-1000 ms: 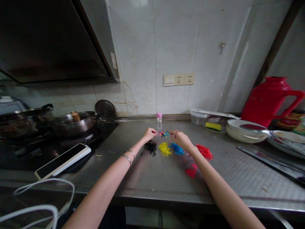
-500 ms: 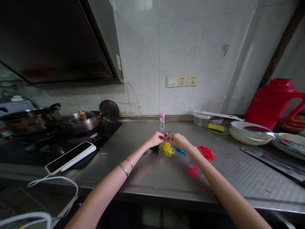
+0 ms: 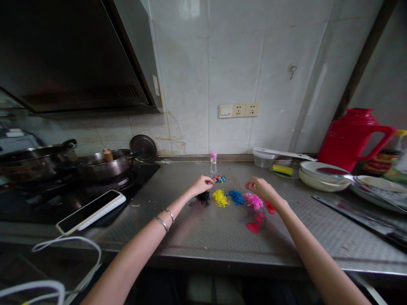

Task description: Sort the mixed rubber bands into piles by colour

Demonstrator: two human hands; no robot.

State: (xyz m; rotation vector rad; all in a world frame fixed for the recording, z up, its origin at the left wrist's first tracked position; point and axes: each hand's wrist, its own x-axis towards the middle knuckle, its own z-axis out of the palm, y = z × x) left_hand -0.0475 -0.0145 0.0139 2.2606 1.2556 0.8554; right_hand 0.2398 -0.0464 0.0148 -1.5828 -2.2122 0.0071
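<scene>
My left hand (image 3: 202, 185), fingers pinched, is beside a small mixed-colour pile of rubber bands (image 3: 219, 179) and above the black rubber bands (image 3: 203, 198). Whatever its fingertips hold is too small to make out. My right hand (image 3: 262, 188) hovers over the pink rubber bands (image 3: 253, 200) with its fingers curled together; anything in them is hidden. Between the hands lie yellow rubber bands (image 3: 220, 198) and blue rubber bands (image 3: 236, 197). Red rubber bands (image 3: 270, 207) show partly under my right wrist.
A clear bottle with a pink cap (image 3: 213, 163) stands by the wall. A red heart-marked clear bag (image 3: 254, 224) lies nearer me. Left are a phone (image 3: 90, 211) and pans (image 3: 103, 165) on the stove; right are bowls (image 3: 322, 180), a knife (image 3: 356, 214) and a red thermos (image 3: 346, 140).
My hands, together by the mixed pile before, are now apart. My right hand has moved right, over the pink and red bands, uncovering the blue ones. The view has shifted slightly.
</scene>
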